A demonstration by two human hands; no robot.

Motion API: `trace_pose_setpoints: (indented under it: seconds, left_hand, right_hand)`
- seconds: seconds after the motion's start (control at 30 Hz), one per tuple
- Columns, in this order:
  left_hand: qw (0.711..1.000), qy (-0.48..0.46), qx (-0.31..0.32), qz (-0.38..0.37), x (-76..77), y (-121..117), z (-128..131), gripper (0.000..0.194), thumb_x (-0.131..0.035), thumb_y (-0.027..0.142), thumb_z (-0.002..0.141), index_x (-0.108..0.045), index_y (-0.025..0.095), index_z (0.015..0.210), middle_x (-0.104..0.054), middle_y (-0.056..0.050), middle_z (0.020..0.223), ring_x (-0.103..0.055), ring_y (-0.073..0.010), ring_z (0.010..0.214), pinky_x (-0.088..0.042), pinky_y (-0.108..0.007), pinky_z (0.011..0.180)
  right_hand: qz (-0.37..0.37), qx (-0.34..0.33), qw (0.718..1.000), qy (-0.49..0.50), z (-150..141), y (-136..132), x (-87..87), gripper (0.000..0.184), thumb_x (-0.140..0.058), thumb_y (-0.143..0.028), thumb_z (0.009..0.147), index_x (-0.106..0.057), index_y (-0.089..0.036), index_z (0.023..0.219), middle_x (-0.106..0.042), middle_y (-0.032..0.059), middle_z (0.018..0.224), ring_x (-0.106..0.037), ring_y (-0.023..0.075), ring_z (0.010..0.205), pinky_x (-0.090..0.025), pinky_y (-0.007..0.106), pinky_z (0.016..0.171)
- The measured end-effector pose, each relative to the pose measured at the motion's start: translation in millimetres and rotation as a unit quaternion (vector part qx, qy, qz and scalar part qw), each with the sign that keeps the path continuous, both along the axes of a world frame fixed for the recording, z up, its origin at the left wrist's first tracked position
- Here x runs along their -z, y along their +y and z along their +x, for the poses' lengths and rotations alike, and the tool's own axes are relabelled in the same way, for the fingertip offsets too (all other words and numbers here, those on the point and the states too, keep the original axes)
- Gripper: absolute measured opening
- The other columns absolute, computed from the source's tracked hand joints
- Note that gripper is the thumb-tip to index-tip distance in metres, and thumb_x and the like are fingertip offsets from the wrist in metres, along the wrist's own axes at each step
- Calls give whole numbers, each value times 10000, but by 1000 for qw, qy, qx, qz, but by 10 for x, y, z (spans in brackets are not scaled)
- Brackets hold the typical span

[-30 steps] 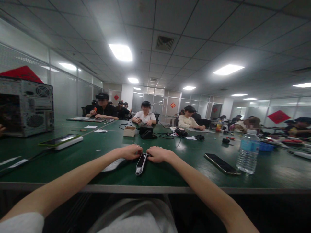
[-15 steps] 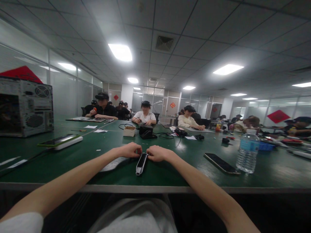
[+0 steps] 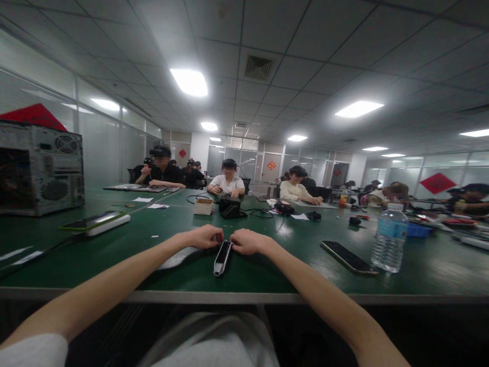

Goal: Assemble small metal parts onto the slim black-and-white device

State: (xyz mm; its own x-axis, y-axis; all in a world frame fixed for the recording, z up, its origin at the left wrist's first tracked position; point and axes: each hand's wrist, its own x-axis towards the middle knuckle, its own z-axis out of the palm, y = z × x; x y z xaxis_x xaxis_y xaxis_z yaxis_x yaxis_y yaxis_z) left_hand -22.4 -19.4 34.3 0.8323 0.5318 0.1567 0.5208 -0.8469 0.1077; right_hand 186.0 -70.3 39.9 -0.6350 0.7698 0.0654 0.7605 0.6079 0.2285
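In front of me on the green table lies a slim silver-and-black device (image 3: 222,259), long and narrow, with a pale frame around a dark middle. Its near end points toward me. At the far end, on the left side, my left hand (image 3: 204,236) is closed with bent fingers; what they hold, if anything, is hidden. My right hand (image 3: 248,241) is also closed, its fingertips against the right side of the device's far end. A pale sheet (image 3: 181,258) lies partly under my left forearm.
To the right are a smartphone (image 3: 348,257) and a water bottle (image 3: 389,238). A small box (image 3: 203,206) and a black device (image 3: 229,207) with cables stand beyond my hands. On the left are a green-edged device (image 3: 91,221) and a computer case (image 3: 57,171). Several people sit across the table.
My hands and the slim device stay in place. Across the table, the person at the left has shifted a raised hand slightly.
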Motion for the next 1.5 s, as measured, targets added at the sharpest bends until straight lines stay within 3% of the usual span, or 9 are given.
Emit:
trace_pose_setpoints:
  seconds: [0.43,0.9,1.5]
  left_hand:
    - [1000,-21,13,-14,19,14,-6,169,-530,138,842,-611,176,985,-692,-15,926,-629,-140,832,-463,-203,726]
    - [999,-12,5,-32,27,20,-2,180,-582,227,820,-598,170,991,-674,-20,888,-612,-141,735,-445,-204,634]
    - [1000,9,-2,10,25,-9,26,153,-563,195,834,-603,186,982,-680,-26,910,-624,-159,790,-450,-220,679]
  right_hand:
    - [-10,4,1000,-2,-19,-41,-41,258,-480,-272,867,-681,-157,980,-701,120,998,-649,222,879,-432,266,657]
    - [-5,-4,1000,4,4,18,4,256,-483,-280,877,-676,-155,988,-694,125,1000,-641,219,895,-433,266,694]
    - [-9,20,1000,-5,-47,-84,-28,288,-465,-312,880,-657,-129,992,-665,158,1033,-643,256,909,-469,297,677]
